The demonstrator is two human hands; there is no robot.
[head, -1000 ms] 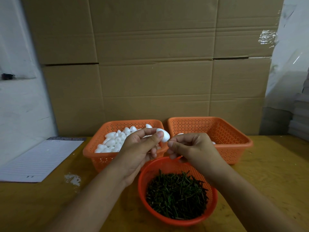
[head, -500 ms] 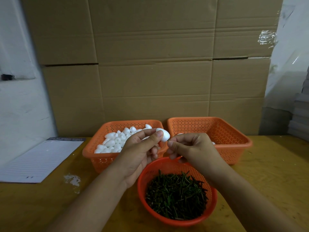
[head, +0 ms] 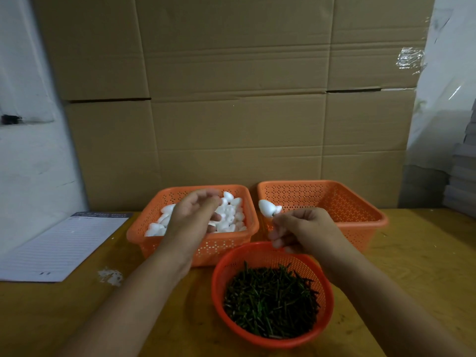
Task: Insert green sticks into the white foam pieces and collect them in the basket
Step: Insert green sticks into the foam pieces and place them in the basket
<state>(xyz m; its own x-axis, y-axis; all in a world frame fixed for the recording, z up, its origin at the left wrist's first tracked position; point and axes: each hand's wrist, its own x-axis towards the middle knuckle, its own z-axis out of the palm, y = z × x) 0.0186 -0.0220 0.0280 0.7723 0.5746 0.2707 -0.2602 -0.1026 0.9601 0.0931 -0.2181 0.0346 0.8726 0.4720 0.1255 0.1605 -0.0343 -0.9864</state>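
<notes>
My right hand (head: pixel 304 228) pinches a short green stick whose tip sits in a white foam piece (head: pixel 265 206), held up over the near left corner of the right orange basket (head: pixel 334 202). Another white piece (head: pixel 278 208) shows just behind it. My left hand (head: pixel 193 215) hovers, blurred, over the heap of white foam pieces (head: pixel 229 215) in the left orange basket (head: pixel 195 249), fingers bent downward with nothing seen in them. A round orange basket (head: pixel 219 279) in front holds a pile of green sticks (head: pixel 270 300).
A lined notepad (head: pixel 64 243) lies on the wooden table (head: pixel 412 266) at the left, with a white smear (head: pixel 110 276) beside it. Stacked cardboard boxes (head: pixel 231 99) form a wall right behind the baskets. Grey stacked sheets (head: pixel 461 181) stand at the far right.
My left hand let go of the foam piece and moved left over the left basket. The foam piece now stands on the stick held by my right hand alone.
</notes>
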